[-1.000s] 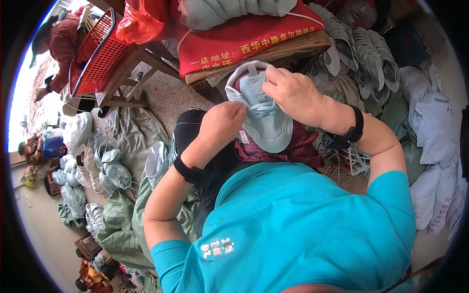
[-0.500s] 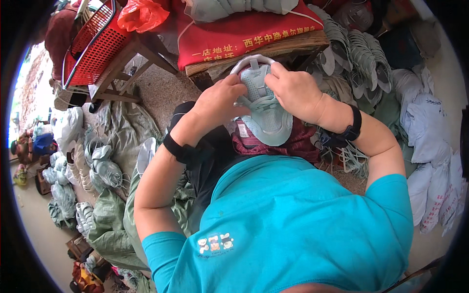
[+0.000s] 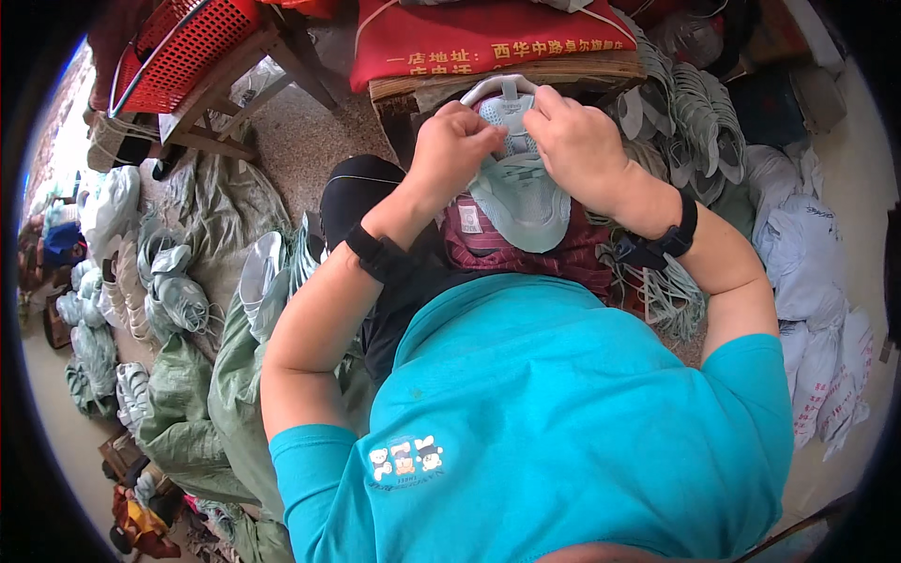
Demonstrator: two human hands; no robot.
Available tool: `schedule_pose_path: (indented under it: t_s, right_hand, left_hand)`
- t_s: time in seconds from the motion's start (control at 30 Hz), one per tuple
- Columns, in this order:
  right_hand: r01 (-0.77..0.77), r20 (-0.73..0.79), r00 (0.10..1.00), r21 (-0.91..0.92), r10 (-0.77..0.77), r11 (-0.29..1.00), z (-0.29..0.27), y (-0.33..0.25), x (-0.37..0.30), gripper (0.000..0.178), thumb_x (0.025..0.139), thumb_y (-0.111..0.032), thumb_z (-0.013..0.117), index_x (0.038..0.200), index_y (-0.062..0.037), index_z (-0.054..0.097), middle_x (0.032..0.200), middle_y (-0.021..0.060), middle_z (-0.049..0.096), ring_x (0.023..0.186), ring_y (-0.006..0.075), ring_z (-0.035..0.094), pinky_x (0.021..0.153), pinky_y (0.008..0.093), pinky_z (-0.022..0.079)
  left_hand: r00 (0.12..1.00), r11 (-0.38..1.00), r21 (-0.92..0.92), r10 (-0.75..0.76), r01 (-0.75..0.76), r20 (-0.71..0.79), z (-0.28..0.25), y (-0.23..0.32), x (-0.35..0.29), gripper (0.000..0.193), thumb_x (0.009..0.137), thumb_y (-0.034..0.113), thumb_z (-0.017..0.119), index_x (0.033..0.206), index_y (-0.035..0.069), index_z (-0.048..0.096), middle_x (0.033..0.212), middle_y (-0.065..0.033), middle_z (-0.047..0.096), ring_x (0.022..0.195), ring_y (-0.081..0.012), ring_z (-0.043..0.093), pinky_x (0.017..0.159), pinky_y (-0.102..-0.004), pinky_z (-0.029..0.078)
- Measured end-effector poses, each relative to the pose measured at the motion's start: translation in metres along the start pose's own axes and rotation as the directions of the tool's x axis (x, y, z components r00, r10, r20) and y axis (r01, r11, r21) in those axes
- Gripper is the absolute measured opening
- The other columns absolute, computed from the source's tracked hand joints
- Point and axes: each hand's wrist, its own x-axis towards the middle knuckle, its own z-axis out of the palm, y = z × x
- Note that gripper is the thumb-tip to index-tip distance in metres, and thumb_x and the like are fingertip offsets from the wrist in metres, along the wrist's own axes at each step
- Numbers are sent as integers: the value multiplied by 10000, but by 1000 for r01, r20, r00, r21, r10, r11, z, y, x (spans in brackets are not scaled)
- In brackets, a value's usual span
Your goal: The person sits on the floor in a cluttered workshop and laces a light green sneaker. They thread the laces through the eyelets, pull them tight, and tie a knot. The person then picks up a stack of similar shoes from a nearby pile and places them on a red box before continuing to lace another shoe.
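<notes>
A pale mint shoe upper [image 3: 533, 221] lies toe toward me over a maroon striped cloth [image 3: 474, 246] on my lap. Its padded collar points away, and the tongue shows between my hands. At the left side of the lace opening, my left hand [image 3: 449, 158] is closed in a pinch; what its fingertips hold is too small to make out. My right hand [image 3: 584, 148] grips the right edge of the upper near the collar, thumb and fingers together. Dark bands circle both wrists.
Just beyond the upper stands a wooden stool [image 3: 404, 89] draped with a red printed cloth [image 3: 427, 39]. A red plastic basket [image 3: 178, 61] sits on another stool at far left. Green sacks [image 3: 192, 399] and bundled uppers lie left; stacked uppers [image 3: 699, 117] and white bags [image 3: 802, 244] are at right.
The fingers of my left hand have drawn together into a pinch. The upper and both hands sit slightly farther right and higher in view, while the surroundings have shifted with the head.
</notes>
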Motion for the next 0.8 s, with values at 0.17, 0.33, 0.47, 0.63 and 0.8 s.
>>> schedule_pose_path:
  t_s: [0.17, 0.33, 0.47, 0.63, 0.8]
  right_hand:
    - [54, 111, 993, -36, -50, 998, 1, 0, 2, 53, 774, -67, 586, 823, -44, 583, 892, 125, 561, 781, 304, 648, 639, 410, 538]
    - [-73, 184, 982, 168, 41, 983, -1, -1, -2, 66, 800, -77, 588, 860, -53, 602, 901, 119, 568, 795, 329, 633, 658, 423, 527]
    - [-78, 110, 993, 302, 46, 950, 5, 9, -7, 105, 817, -96, 610, 919, -70, 602, 926, 111, 582, 804, 335, 631, 663, 443, 519]
    - [-122, 51, 992, 273, 112, 954, 4, 1, -14, 200, 831, -122, 644, 1009, -86, 561, 950, 106, 592, 802, 322, 644, 647, 443, 521]
    - [-99, -45, 993, 248, 114, 964, 15, -2, -17, 235, 845, -128, 641, 1049, -81, 535, 975, 108, 595, 771, 322, 650, 632, 426, 534]
  left_hand:
    - [978, 918, 358, 117, -173, 171, -21, 21, 3, 151, 818, 169, 715, 886, 39, 680, 920, -93, 592, 814, -242, 625, 724, -344, 499]
    - [852, 760, 425, 321, -492, 414, -44, 18, -4, 192, 788, 132, 708, 949, 73, 622, 977, -105, 580, 863, -318, 624, 745, -396, 514]
    - [790, 642, 464, 449, -610, 418, -36, 7, -7, 200, 784, 120, 702, 946, 58, 602, 969, -106, 566, 873, -332, 615, 734, -421, 512]
    - [724, 604, 419, 451, -678, 521, -47, 8, 0, 204, 791, 131, 700, 949, 55, 596, 953, -103, 567, 852, -329, 617, 696, -415, 509]
    - [770, 607, 512, 294, -608, 566, -48, 16, 3, 154, 825, 171, 665, 916, 51, 633, 902, -101, 597, 819, -318, 630, 679, -402, 515]
